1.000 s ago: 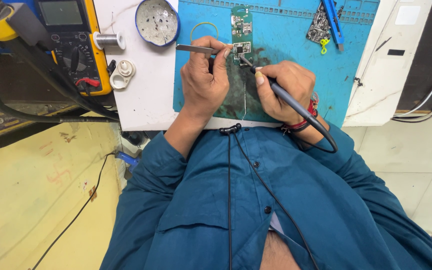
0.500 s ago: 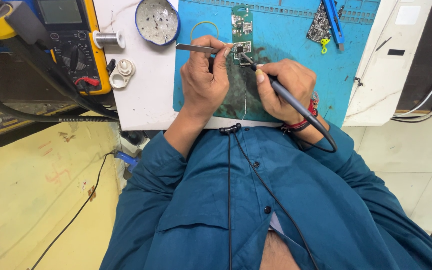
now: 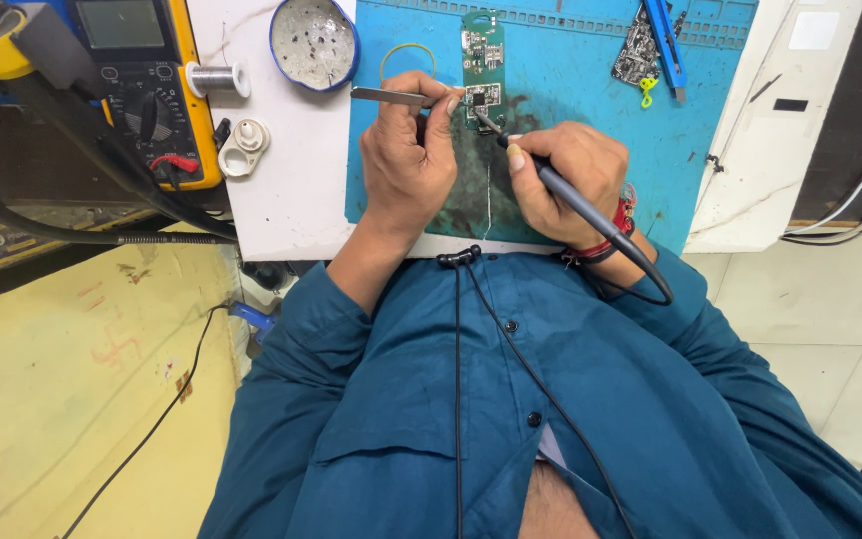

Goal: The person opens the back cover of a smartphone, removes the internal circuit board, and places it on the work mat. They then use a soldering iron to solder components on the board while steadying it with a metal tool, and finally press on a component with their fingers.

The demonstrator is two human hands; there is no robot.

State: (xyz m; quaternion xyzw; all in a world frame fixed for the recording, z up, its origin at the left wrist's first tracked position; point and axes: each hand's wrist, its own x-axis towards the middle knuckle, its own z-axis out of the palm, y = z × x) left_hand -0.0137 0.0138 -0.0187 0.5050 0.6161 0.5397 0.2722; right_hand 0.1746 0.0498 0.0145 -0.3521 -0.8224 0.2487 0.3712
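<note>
Seen from above, a person in a blue shirt works on a narrow green circuit board (image 3: 482, 62) lying on a blue repair mat (image 3: 591, 130) on the white counter (image 3: 286, 190). The left hand (image 3: 409, 150) has its fingers clamped on metal tweezers (image 3: 391, 96), tips at a small black chip on the board. The right hand (image 3: 566, 175) grips a soldering iron (image 3: 551, 180), fingers closed round its handle, tip touching beside the chip. A yellow multimeter (image 3: 142, 90), a solder spool (image 3: 216, 78) and a round dish (image 3: 314, 42) sit to the left. Heat held too long could, it seems, lift a pad; a tweezer slip could shift the chip.
</note>
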